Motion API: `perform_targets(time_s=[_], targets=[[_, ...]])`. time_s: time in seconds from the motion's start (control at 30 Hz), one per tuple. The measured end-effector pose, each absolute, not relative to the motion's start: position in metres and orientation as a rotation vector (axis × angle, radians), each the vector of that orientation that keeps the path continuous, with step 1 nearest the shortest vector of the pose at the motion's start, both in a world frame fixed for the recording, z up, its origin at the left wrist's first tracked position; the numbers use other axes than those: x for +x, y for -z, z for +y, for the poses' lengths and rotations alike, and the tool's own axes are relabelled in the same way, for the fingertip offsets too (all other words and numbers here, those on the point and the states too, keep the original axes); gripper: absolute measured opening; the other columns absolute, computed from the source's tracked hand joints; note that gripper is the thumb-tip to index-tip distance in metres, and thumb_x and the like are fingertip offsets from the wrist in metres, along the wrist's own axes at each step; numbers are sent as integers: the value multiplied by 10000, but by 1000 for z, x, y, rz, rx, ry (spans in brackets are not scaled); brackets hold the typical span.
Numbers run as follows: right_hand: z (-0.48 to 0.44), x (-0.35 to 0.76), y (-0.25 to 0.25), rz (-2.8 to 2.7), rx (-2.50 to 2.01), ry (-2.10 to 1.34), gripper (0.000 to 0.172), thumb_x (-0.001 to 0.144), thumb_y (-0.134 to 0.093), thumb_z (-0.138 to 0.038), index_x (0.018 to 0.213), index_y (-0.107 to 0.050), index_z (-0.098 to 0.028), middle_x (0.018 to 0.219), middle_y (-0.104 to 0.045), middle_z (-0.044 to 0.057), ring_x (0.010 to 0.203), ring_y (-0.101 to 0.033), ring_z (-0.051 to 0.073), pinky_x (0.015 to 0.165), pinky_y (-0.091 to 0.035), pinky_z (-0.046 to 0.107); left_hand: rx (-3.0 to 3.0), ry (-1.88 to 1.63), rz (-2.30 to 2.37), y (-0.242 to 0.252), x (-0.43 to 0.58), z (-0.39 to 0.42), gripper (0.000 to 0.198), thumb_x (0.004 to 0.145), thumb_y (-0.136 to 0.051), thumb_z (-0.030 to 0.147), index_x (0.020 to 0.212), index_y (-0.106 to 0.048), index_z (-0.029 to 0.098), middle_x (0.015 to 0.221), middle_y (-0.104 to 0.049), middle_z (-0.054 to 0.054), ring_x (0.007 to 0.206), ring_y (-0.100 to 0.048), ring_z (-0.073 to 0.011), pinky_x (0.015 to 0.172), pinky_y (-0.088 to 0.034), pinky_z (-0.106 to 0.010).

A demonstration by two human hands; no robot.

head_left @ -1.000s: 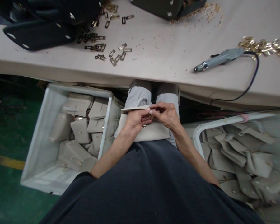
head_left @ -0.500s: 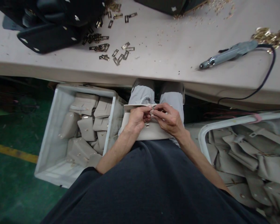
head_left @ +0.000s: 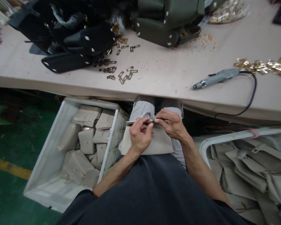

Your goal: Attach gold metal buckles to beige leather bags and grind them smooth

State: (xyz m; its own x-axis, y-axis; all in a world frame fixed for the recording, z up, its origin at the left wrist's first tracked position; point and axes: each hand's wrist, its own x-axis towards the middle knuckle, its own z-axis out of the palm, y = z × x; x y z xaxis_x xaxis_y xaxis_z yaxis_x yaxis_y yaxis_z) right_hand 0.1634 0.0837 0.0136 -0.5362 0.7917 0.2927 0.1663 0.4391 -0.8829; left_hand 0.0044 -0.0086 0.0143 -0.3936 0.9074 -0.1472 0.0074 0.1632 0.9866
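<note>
A cream handbag (head_left: 160, 145) lies across my lap, its flap (head_left: 131, 122) raised at the far side. My left hand (head_left: 141, 132) is closed, pinching the edge of the flap near its middle between thumb and fingers. Right beside it, my right hand (head_left: 170, 123) pinches the same edge with thumb and forefinger, the fingertips of both hands almost meeting. Whether a small metal fitting sits between the fingertips is too small to tell. The bag's front clasp, if there, is hidden behind my left hand.
On the table (head_left: 154, 81) lie a grey electric screwdriver (head_left: 215, 79) with its cord, gold metal parts (head_left: 262, 66), small rectangular frames (head_left: 125, 76), black bags (head_left: 67, 62) and dark green bags (head_left: 156, 32). A white crate (head_left: 43, 168) of cream bags stands left; a white-rimmed bin (head_left: 227, 137) of cream pieces stands right.
The view has tilted up, showing more of the table. My left hand has turned and now covers the clasp on the bag's front. Both hands still pinch at the flap's edge.
</note>
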Motion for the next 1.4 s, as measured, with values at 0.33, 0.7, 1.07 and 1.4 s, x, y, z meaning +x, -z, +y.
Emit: perform_targets(time_s=[0.33, 0.7, 1.07, 1.4], targets=[[84, 157, -2, -1803, -967, -1236, 172, 962, -661, -297, 1039, -786, -207, 908, -716, 60, 816, -645, 194, 687, -475, 302, 868, -1253, 1386, 13, 1, 17, 312, 916, -726, 383, 1144, -788, 179, 831, -789, -68, 687, -764, -223, 668, -646, -318], [81, 140, 20, -1520, -1121, -1344, 192, 884, -718, -354, 837, -777, -177, 729, -700, 34, 637, -604, 158, 599, -471, 265, 854, -1227, 1368, 14, -1, 21, 297, 894, -746, 395, 1046, -803, 146, 659, -757, -57, 536, -719, -195, 539, -617, -269], [80, 141, 29, -1314, -1053, -1517, 243, 882, -744, -409, 869, -787, -170, 698, -692, 39, 607, -629, 166, 559, -509, 253, 863, -1203, 1381, 13, -1, 27, 357, 893, -736, 428, 993, -775, 88, 673, -755, -85, 483, -699, -181, 471, -595, -247], [80, 142, 25, -1474, -1094, -1371, 146, 859, -681, -278, 815, -764, -167, 710, -672, 24, 641, -588, 156, 586, -460, 259, 955, -1242, 1618, -3, 11, 30, 229, 899, -676, 328, 821, -756, 129, 553, -677, -14, 354, -590, -134, 353, -401, -187]])
